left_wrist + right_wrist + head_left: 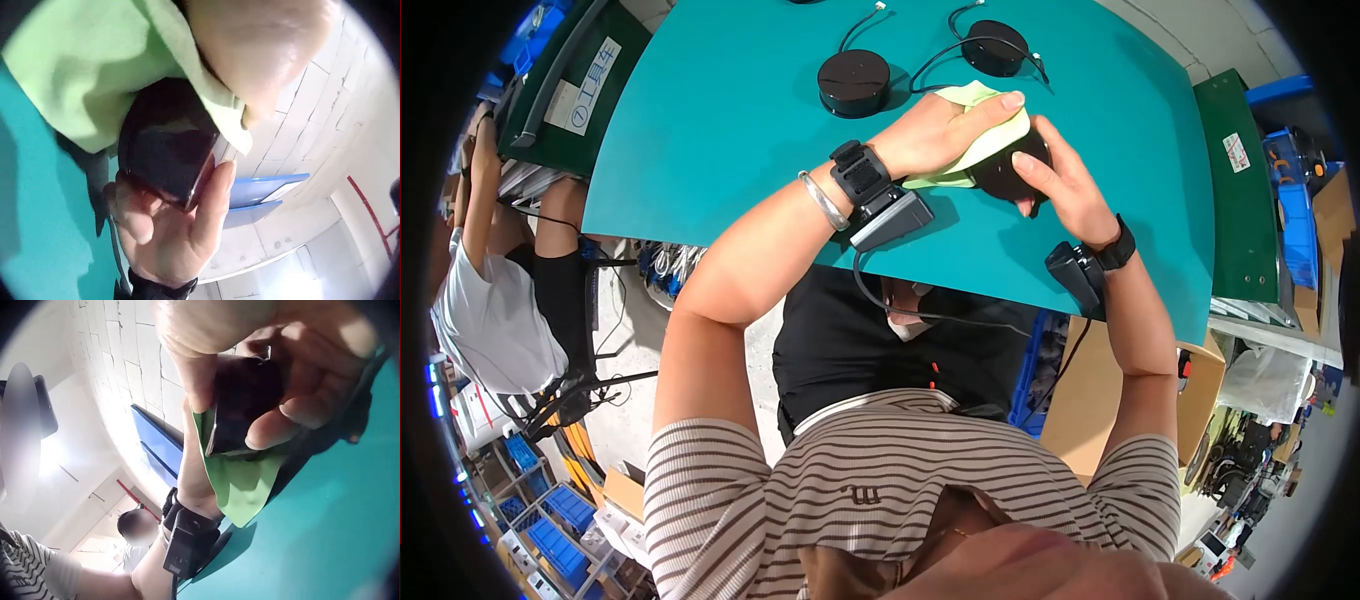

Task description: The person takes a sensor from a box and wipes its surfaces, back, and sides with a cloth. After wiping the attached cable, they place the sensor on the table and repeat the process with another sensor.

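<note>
My left hand point(940, 130) holds a light green cloth point(81, 69) against a glossy black round puck-shaped device point(1002, 175). The left thumb lies over the cloth, near the device's upper edge, and part of the device is hidden under the fabric. From the other side my right hand point(1072, 185) grips the device by its rim, thumb on the near face and fingers round the side. In the right wrist view the cloth point(244, 494) hangs below the device point(244, 400). Beyond the hands, two similar black round devices point(853, 83) point(994, 48) lie on the teal table.
Black cables with white connectors point(881, 7) run from the devices across the teal table point(730, 100). Green cabinets point(1238, 180) flank the table on both sides. Another person point(495, 310) sits at the left. A cardboard box point(1085, 400) stands below the table's right side.
</note>
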A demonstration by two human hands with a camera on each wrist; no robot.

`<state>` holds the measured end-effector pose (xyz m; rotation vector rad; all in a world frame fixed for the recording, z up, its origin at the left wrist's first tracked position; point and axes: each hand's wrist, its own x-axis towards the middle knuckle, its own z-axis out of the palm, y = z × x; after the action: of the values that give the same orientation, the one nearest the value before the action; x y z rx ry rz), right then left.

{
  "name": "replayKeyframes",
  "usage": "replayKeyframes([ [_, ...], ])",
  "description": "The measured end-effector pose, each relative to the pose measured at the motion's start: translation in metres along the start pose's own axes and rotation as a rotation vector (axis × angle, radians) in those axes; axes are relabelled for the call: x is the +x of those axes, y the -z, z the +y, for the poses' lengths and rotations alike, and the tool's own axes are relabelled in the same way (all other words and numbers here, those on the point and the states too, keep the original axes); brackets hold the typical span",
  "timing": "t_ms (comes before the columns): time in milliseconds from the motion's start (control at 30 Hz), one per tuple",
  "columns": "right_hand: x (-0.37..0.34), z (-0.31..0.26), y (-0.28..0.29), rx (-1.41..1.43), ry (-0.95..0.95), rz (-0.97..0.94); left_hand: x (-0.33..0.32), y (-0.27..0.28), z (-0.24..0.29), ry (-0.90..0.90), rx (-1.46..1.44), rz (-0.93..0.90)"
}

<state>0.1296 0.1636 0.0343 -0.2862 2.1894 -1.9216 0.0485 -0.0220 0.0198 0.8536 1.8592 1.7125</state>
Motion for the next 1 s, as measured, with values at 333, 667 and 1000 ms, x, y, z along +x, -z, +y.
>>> replayKeyframes([
  [333, 0.003, 0.005, 0.01, 0.278, -0.206, -0.099, 0.011, -0.001, -0.017, -0.071, 0.012, 0.202],
  [667, 0.006, 0.019, 0.042, 0.616, -0.15, 0.02, 0.01, 0.021, -0.005, -0.078, -0.51, 0.23],
  [1000, 0.014, 0.018, 0.07, 1.003, 0.122, 0.306, 0.013, 0.016, -0.006, -0.002, -0.577, 0.415],
])
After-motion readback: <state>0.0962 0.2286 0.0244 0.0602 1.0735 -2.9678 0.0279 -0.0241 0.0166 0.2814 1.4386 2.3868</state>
